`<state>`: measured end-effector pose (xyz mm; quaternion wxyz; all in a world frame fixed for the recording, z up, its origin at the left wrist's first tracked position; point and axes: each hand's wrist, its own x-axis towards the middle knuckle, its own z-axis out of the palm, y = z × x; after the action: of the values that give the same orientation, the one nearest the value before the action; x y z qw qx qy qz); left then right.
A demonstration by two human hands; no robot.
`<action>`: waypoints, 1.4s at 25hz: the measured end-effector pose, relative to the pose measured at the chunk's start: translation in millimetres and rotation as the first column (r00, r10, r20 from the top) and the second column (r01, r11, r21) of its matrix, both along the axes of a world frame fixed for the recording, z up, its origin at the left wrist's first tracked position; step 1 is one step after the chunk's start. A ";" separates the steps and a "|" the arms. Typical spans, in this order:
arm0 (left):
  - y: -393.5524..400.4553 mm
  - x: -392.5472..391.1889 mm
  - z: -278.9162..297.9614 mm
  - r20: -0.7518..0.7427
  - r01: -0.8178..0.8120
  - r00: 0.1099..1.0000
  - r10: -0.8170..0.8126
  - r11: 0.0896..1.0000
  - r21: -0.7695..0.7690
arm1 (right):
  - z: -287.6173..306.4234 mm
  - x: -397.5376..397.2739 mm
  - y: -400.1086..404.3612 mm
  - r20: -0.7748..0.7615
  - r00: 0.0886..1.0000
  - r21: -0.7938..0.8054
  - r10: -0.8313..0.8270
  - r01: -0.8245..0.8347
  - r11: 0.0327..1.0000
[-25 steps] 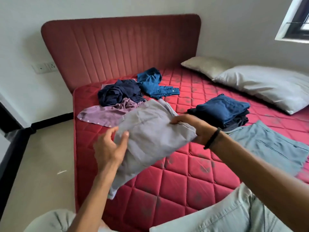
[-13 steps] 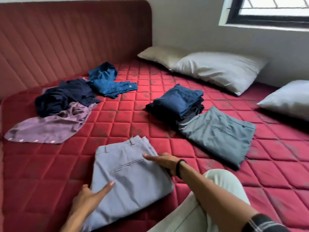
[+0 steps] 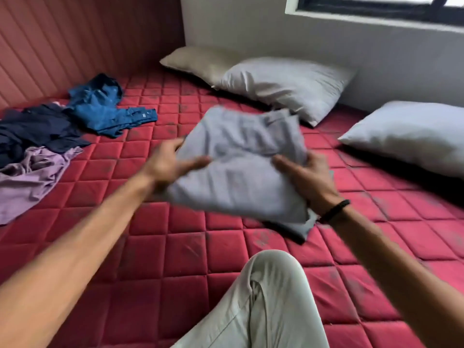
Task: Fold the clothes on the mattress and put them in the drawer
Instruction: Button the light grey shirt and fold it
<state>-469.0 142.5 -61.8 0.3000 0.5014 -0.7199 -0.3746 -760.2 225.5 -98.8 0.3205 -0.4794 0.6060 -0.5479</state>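
Half a second back the folded grey trousers (image 3: 241,167) were lying flat on the red mattress (image 3: 175,259); now both hands are lifting them mid-bed, blurred. Left hand (image 3: 168,164) and right hand (image 3: 305,179) are pinching the sides, thumbs on top. Can't read any labels.

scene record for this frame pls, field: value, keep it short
surface: red quilted mattress
held item: folded grey trousers, lifted, blurred by motion
left hand: grip on the left edge of the trousers
right hand: grip on the right edge, black wristband on that wrist
under held item: edge of another folded garment, mostly hidden
unfolded: blue shirt, navy garment, mauve shirt, at left
pillows: beige pillow, two white pillows
drawer: not in view
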 end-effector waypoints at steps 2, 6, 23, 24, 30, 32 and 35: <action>-43.0 -54.8 17.7 0.066 0.182 0.982 -0.178 0.980 -0.076 | -5.7 -46.6 -1.1 0.050 0.977 -0.114 -0.208 0.213 0.970; -96.4 -122.4 -28.3 0.187 0.251 0.956 -0.228 0.962 -0.109 | -76.5 -89.6 -6.5 0.098 0.909 -0.040 -0.405 0.410 0.911; -45.1 -145.2 -183.3 0.569 0.377 0.822 0.002 0.748 -0.546 | -149.2 -78.8 -22.5 -0.396 0.771 0.061 -0.498 0.564 0.824; -26.9 -142.9 -201.4 0.613 0.417 0.788 -0.056 0.782 -0.464 | -143.0 -63.8 -16.2 -0.650 0.640 -0.050 -0.410 0.502 0.864; 21.3 -110.0 -234.5 0.668 0.305 0.744 -0.022 0.900 -0.310 | -156.8 -18.2 -9.9 -0.841 0.245 0.508 0.482 0.055 0.860; 31.7 -93.0 -231.6 0.648 0.248 0.761 -0.030 0.937 -0.247 | -144.9 -11.8 -17.2 -0.792 0.172 0.610 0.586 0.158 0.777; 51.2 -37.5 -232.8 0.658 0.130 0.751 0.058 0.964 -0.234 | -121.2 44.7 -23.1 -0.848 0.011 0.515 0.530 0.256 0.818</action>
<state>-506.5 193.8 -294.6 0.0836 0.5425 -0.8321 -0.0798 -715.5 202.4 -220.0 -0.0189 -0.6668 0.7227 0.1808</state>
